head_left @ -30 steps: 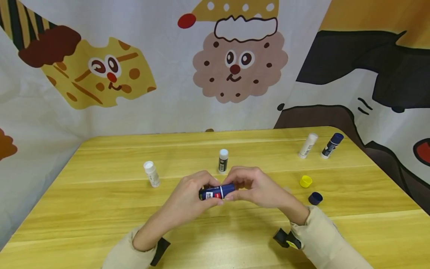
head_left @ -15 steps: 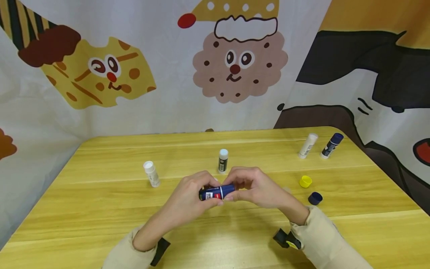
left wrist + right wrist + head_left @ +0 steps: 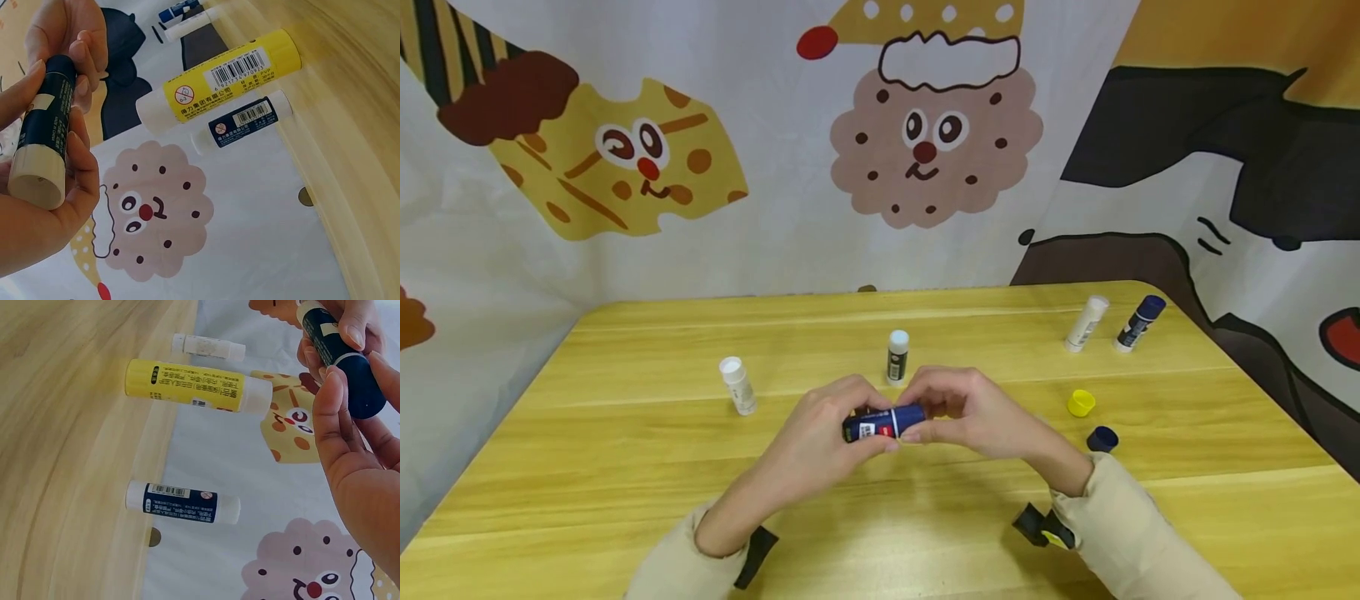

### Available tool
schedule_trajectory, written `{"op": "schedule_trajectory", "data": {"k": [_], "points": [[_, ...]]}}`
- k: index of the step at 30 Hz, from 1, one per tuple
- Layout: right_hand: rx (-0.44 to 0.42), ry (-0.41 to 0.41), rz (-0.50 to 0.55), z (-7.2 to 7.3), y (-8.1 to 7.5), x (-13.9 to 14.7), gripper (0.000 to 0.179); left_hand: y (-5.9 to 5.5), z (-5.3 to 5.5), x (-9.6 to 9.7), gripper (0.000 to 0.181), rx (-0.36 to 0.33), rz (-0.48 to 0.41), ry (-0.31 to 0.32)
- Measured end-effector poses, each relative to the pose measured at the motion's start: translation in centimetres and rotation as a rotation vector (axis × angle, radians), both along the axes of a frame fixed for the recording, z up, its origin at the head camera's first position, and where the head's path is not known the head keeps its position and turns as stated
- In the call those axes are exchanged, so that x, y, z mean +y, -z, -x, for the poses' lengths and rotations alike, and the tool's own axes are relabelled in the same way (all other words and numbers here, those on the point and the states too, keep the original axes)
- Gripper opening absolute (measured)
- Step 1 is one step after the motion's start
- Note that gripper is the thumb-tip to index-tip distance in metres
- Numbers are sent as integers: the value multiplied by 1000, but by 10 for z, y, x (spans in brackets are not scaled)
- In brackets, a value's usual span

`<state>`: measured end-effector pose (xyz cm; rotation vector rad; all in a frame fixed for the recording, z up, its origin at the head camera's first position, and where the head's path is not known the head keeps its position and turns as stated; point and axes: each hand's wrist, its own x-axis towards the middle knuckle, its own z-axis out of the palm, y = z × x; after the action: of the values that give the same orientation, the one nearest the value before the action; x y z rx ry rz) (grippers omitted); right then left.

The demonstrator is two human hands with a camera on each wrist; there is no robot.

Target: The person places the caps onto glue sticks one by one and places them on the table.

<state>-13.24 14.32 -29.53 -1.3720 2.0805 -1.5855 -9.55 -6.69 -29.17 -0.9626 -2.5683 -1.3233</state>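
A navy glue stick lies nearly level between both hands above the table. My left hand grips its body, thumb below and fingers over the top. At the other end, the fingertips and thumb of my right hand pinch the navy cap, which sits on the stick. In the left wrist view the stick's white base points toward the camera. Just beyond the hands stand a yellow glue stick, hidden behind them in the head view, and a small white-capped glue stick with a dark label.
A white glue stick stands at the left. At the back right are another white one and a navy-capped one. A yellow cap and a dark navy cap lie near the right forearm on the wooden table.
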Motion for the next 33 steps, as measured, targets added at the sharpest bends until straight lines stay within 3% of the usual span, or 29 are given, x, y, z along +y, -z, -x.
{"op": "schedule_trajectory", "data": {"k": [11,20,25,33], "points": [[2,30,-67,1,0,3,23,-1,2,-3,25,4,20,-6],[43,35,-50,0,-2,5,22,-1,5,-5,29,-13,9,3],[78,99,-55,0,-8,10,20,-3,6,-8,31,-16,28,-26],[78,234,-65,2,-21,31,19,-6,10,-17,33,27,106,-122]]}}
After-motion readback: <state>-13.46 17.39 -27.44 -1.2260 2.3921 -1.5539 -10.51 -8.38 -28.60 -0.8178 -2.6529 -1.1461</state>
